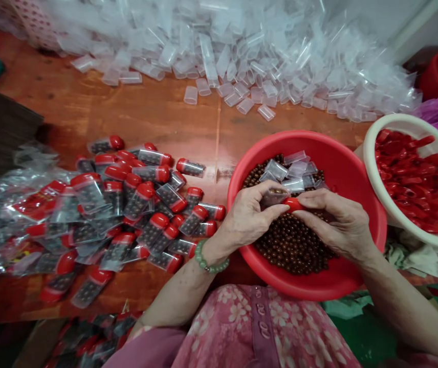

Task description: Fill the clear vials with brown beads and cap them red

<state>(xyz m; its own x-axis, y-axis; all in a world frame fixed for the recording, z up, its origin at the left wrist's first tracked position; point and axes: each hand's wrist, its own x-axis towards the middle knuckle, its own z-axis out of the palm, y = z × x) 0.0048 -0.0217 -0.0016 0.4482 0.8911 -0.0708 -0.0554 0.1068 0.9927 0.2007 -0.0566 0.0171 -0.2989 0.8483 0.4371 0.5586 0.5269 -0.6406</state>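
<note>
My left hand (250,215) is closed round a clear plastic vial (273,196) filled with small brown beads, held over a red basin (372,225). My right hand (337,221) pinches a red cap (292,204) against the vial's mouth. The basin holds a heap of brown beads (293,245) and several empty clear vials (293,171) at its far side. A green bead bracelet (205,260) is on my left wrist.
A pile of filled, red-capped vials (142,204) lies on the wooden table to the left, some in clear bags (23,214). A heap of empty clear vials (242,56) spans the table's far side. A white bowl (403,220) of red caps stands at right.
</note>
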